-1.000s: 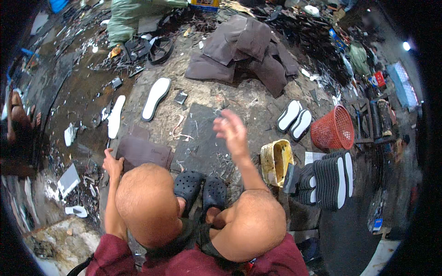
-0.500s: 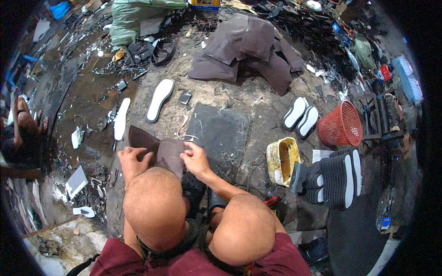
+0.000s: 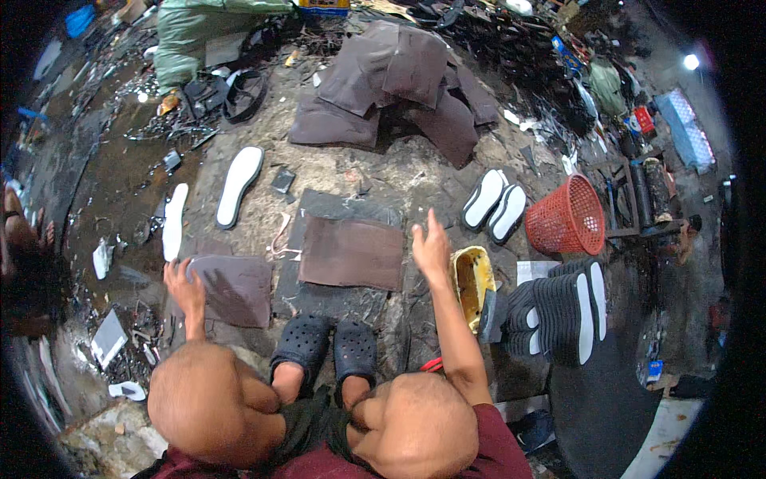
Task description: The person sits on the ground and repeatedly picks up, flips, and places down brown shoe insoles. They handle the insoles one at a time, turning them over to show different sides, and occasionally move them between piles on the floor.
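One brown sheet (image 3: 351,254) lies flat on a dark square board (image 3: 319,300) in front of my feet. Left of it, a second brown sheet (image 3: 235,291) rests on the ground, with my left hand (image 3: 186,286) at its left edge, fingers spread. My right hand (image 3: 432,249) is over the ground between the board and a yellow-rimmed tub (image 3: 472,289). Its fingers point forward, apart, and nothing is in them. White soles, one narrow (image 3: 174,219) and one dark-edged (image 3: 239,185), lie beyond my left hand.
A heap of brown sheets (image 3: 415,68) lies at the far side. To the right are a pair of white-topped soles (image 3: 495,206), a red perforated basket (image 3: 566,217) and stacked dark soles (image 3: 558,311). Scraps litter the left; my clogs (image 3: 355,349) are close in front.
Both hands had hold of a brown sheet near my left knee. Now they are wide apart, the right one farther right, and brown sheets lie on the board and the ground.
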`<state>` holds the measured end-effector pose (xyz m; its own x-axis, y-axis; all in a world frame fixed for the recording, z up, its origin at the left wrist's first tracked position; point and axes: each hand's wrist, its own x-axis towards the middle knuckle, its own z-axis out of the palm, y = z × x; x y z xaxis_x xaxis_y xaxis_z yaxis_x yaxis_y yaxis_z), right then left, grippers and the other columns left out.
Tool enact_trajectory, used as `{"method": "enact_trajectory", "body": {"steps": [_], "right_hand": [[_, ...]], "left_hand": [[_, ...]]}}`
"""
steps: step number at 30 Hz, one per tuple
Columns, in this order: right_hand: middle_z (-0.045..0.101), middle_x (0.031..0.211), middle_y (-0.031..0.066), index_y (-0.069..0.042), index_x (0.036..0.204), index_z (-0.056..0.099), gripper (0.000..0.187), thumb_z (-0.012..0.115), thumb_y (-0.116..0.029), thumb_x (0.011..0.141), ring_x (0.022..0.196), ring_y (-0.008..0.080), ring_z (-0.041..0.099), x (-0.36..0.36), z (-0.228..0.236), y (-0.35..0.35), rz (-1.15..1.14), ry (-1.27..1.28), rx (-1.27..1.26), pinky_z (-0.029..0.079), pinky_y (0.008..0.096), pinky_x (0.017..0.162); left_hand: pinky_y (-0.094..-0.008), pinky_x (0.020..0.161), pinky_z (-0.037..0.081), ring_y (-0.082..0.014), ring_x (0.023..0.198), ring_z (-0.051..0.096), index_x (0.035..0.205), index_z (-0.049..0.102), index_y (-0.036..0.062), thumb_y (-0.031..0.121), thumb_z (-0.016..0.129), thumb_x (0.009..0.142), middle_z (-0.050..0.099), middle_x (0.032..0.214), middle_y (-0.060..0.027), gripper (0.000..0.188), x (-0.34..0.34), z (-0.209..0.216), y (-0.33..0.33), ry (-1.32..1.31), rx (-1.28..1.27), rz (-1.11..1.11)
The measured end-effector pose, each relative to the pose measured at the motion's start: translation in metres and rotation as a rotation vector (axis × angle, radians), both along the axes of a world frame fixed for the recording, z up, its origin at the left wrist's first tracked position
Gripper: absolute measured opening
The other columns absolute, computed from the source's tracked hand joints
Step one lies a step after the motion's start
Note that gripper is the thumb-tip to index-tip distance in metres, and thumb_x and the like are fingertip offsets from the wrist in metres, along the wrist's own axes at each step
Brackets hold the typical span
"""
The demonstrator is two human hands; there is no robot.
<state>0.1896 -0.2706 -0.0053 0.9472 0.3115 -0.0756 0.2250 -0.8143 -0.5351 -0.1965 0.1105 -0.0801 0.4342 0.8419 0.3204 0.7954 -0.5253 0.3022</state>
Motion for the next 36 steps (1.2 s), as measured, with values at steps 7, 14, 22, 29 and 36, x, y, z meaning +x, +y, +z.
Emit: {"method": "enact_trajectory", "body": {"steps": [7, 14, 22, 29, 36], "right_hand": [[0.039, 0.145, 0.0318, -0.003, 0.148, 0.035, 0.081, 0.071, -0.034, 0.082, 0.130, 0.0478, 0.044, 0.165, -0.036, -0.024, -0.431, -0.024, -0.299, 0.039, 0.0525, 0.108], [0.031, 0.145, 0.0275, -0.016, 0.148, 0.026, 0.096, 0.083, -0.033, 0.072, 0.126, 0.0453, 0.048, 0.198, -0.059, -0.033, -0.710, 0.211, -0.484, 0.042, 0.0571, 0.102], [0.043, 0.142, 0.0213, -0.002, 0.150, 0.022, 0.116, 0.089, -0.021, 0.056, 0.127, 0.0329, 0.047, 0.137, -0.038, -0.006, -0.684, 0.315, 0.671, 0.038, 0.0434, 0.106], [0.054, 0.129, 0.0108, -0.010, 0.140, 0.032, 0.088, 0.077, 0.012, 0.068, 0.114, 0.0275, 0.060, -0.053, -0.015, 0.050, -0.104, 0.729, 1.176, 0.050, 0.0419, 0.099], [0.065, 0.119, 0.0088, -0.001, 0.125, 0.060, 0.039, 0.069, -0.006, 0.087, 0.109, 0.0218, 0.060, -0.065, 0.010, 0.006, -0.606, 0.392, 1.114, 0.046, 0.0366, 0.098]], "left_hand": [[-0.0451, 0.102, 0.045, -0.0343, 0.118, 0.056, 0.102, 0.070, 0.0067, 0.006, 0.071, 0.082, 0.062, 0.121, -0.0142, 0.021, 0.188, -0.002, -0.041, -0.316, -0.313, -0.713], [-0.0503, 0.117, 0.026, -0.0444, 0.144, 0.024, 0.148, 0.036, 0.0029, 0.022, 0.077, 0.081, 0.031, 0.153, -0.0252, 0.081, 0.202, -0.015, -0.142, 0.001, -0.416, -0.687], [-0.0469, 0.118, 0.024, -0.0404, 0.146, 0.026, 0.149, 0.036, 0.0030, 0.014, 0.072, 0.085, 0.027, 0.157, -0.0243, 0.075, 0.189, 0.007, -0.166, -0.352, -0.650, -0.488], [-0.0336, 0.094, 0.050, -0.0217, 0.111, 0.062, 0.132, 0.060, 0.0020, 0.037, 0.075, 0.088, 0.065, 0.125, -0.0150, 0.058, 0.207, 0.036, -0.170, -0.423, -1.337, -0.329], [-0.0588, 0.112, 0.023, -0.0436, 0.138, 0.033, 0.131, 0.057, 0.0068, 0.027, 0.075, 0.081, 0.040, 0.149, -0.0203, 0.057, 0.190, 0.005, -0.182, -0.056, -0.504, -0.439]]}}
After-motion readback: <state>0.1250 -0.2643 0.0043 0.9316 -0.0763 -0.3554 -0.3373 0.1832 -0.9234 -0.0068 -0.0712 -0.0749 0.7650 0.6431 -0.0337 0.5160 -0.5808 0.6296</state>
